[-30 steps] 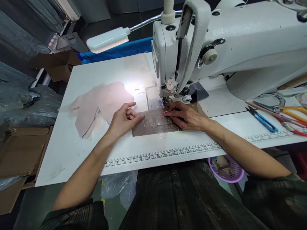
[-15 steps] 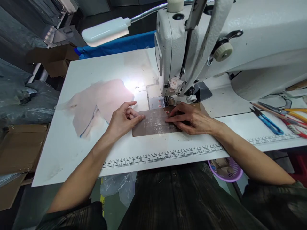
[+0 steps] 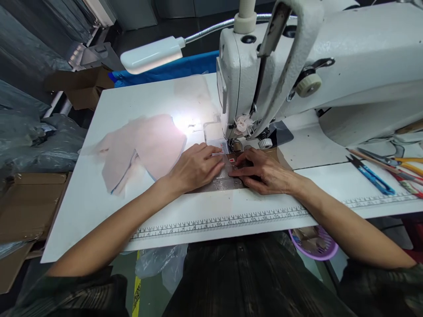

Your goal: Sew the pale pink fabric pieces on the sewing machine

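Note:
A brown rectangular sheet (image 3: 218, 186) with a clear, shiny layer on top lies in front of the sewing machine needle and presser foot (image 3: 231, 144). My left hand (image 3: 196, 166) rests flat over its left part, fingers stretched toward the needle plate, palm down. From the right, my right hand (image 3: 261, 171) touches the sheet with its fingertips, fingers apart and slightly bent. A small red-and-white mark (image 3: 231, 160) shows between both hands, close to the foot. My left hand covers much of the sheet's left side.
Pale pink fabric pieces (image 3: 158, 136) lie on the left of the white table. The sewing machine (image 3: 264, 79) stands behind my hands, under a lamp (image 3: 150, 55). Blue thread snips (image 3: 372, 176) and scissors (image 3: 403, 160) lie at right. A purple basket (image 3: 322, 253) sits below the edge.
My left hand has moved right, from the sheet's left edge onto the sheet, and flattened there. My right hand stays in nearly the same place. The view has shifted slightly.

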The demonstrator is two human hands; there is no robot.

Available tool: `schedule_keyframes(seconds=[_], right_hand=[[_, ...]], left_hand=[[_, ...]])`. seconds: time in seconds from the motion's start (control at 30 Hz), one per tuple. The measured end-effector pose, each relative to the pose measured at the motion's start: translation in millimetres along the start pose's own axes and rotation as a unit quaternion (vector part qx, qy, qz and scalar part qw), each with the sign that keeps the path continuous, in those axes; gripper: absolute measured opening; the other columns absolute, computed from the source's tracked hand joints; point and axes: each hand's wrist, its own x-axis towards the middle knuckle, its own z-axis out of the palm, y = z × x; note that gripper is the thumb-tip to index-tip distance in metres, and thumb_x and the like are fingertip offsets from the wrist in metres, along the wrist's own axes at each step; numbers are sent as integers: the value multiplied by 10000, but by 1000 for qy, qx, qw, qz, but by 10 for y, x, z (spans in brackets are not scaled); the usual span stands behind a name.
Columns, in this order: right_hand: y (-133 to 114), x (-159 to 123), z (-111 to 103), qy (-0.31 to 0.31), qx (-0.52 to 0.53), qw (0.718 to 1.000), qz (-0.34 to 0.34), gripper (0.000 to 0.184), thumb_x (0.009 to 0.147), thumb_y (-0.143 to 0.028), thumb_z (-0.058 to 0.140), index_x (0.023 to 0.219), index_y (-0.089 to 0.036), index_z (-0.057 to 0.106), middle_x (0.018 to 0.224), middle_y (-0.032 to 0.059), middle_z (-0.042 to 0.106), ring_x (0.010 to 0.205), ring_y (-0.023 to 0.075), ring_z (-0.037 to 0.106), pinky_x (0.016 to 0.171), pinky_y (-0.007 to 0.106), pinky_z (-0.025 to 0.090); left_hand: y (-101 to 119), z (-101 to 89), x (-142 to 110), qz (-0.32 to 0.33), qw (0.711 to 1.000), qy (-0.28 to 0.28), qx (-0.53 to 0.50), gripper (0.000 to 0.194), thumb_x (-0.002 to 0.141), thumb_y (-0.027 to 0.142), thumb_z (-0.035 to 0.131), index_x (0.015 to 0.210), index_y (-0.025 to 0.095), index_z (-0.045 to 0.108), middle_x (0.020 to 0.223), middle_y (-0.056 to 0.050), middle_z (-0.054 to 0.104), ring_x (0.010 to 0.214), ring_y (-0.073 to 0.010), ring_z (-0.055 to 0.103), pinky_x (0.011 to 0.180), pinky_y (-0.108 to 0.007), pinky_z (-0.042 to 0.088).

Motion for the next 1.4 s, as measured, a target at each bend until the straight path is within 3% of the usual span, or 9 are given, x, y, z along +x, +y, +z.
schedule_keyframes(seconds=[0.17,0.5,0.8,1.4], right_hand=[[52,-12,58,32,12,999,21,298,907,-207,512,1120,-198,720,1108,130,577,1059,239,537,939,438,497],[47,5,68,62,-2,997,42,303,934,-217,508,1159,-162,704,1063,141,571,1028,239,553,930,438,528],[34,-1,61,66,-12,997,35,286,920,-202,533,1131,-138,716,1058,148,577,1022,239,556,924,425,529],[22,-9,68,56,5,996,64,306,928,-221,527,1179,-234,701,1080,120,592,1041,245,568,931,446,531]], left_hand=[[-145,132,204,38,997,-64,24,341,975,324,449,1053,106,701,1191,-129,678,881,-251,594,744,-406,453],[-265,212,101,-28,992,-58,-108,434,966,349,450,1310,110,562,1268,-154,636,1128,-283,525,982,-488,350],[-294,220,98,-30,988,-60,-137,447,933,396,501,1284,136,590,1242,-158,650,1132,-303,527,961,-502,342],[-262,238,93,-13,994,-61,-85,418,952,392,471,1288,162,570,1305,-136,623,1138,-297,524,938,-499,321]])
